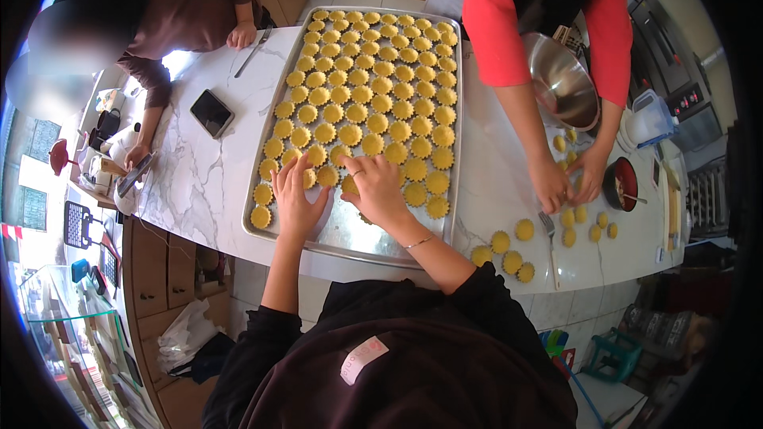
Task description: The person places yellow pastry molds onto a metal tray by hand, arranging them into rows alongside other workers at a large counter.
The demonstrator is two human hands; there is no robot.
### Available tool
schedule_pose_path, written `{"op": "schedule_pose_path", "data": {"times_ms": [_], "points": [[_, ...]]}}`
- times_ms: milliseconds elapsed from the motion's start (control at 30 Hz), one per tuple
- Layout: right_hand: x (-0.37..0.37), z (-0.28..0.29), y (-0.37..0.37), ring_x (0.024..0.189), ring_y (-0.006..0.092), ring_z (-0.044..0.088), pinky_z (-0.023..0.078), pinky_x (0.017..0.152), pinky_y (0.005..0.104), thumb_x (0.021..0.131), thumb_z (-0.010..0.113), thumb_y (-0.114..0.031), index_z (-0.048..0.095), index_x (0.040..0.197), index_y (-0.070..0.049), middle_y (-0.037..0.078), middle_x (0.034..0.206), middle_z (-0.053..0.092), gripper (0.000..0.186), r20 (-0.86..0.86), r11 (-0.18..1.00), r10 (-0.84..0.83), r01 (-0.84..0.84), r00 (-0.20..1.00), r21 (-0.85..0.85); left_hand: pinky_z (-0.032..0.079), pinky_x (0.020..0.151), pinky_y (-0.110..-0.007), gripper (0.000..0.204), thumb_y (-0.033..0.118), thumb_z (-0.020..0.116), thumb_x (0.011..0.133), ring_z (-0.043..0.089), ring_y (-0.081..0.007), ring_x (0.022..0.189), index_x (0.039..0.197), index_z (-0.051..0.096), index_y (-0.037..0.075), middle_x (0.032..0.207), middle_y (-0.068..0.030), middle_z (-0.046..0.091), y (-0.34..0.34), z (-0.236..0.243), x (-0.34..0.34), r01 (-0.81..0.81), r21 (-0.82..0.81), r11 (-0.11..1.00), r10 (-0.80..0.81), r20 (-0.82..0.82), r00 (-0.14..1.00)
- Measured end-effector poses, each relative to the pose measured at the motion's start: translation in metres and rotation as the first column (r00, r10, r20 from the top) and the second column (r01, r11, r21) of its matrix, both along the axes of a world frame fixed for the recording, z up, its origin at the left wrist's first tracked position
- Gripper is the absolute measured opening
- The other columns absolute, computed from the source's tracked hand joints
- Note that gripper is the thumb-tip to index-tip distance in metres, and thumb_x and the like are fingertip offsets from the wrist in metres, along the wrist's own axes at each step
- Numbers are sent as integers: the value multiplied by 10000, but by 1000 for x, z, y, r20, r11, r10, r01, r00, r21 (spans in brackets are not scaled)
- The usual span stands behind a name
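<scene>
A large metal baking tray (pixel 358 245) lies in front of me, filled with rows of yellow fluted tart shells (pixel 373 144). My left hand (pixel 298 200) hovers over its near left part, fingers spread and thumb apart, close to a few shells. To its right, my right hand (pixel 378 191) reaches over the near middle of the tray. Its thumb and fingers are apart around one tart shell (pixel 350 184), with no clear grip on it. My right hand partly hides the shells beneath it.
At the right, a co-worker's hands (pixel 568 179) handle small pieces beside a steel bowl (pixel 560 83). Loose tart shells (pixel 513 261), a fork (pixel 550 246) and a dark bowl (pixel 621 184) lie there. Leftward are a phone (pixel 212 114), a knife (pixel 253 53) and another person's hand (pixel 242 35).
</scene>
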State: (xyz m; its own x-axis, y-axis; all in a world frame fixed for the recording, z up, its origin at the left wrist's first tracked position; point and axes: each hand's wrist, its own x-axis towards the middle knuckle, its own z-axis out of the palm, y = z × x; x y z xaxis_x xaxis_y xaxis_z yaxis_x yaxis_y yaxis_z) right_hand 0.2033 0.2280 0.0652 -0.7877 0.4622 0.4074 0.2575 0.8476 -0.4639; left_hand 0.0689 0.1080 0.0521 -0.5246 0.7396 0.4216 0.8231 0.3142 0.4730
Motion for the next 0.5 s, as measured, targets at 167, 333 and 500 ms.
{"op": "schedule_pose_path", "data": {"times_ms": [167, 333, 500], "points": [[17, 8, 5, 871, 201, 502, 372, 749, 368, 596, 820, -281, 515, 1253, -151, 9, 938, 585, 736, 139, 997, -77, 76, 987, 10, 188, 1082, -535, 712, 160, 738, 686, 448, -243, 1201, 1325, 427, 116, 1072, -11, 603, -9, -7, 5, -47, 37, 998, 48, -46, 998], [16, -4, 2, 835, 206, 512, 353, 724, 362, 628, 802, -288, 519, 1252, -122, 21, 851, 595, 705, 105, 998, -48, 44, 993, 35, 201, 1074, -534, 646, 123, 712, 701, 464, -249, 1186, 1293, 454, 104, 1058, -25, 603, -18, 0, 14, -86, 100, 991, 90, -39, 995], [6, -6, -3, 852, 208, 510, 346, 728, 362, 652, 790, -251, 515, 1250, -89, 32, 846, 596, 678, 113, 998, -53, 49, 992, 39, 285, 1019, -479, 620, 73, 683, 714, 505, -285, 1069, 1287, 445, 58, 1036, -84, 600, -34, 6, 26, -109, 111, 988, 113, -33, 993]]}}
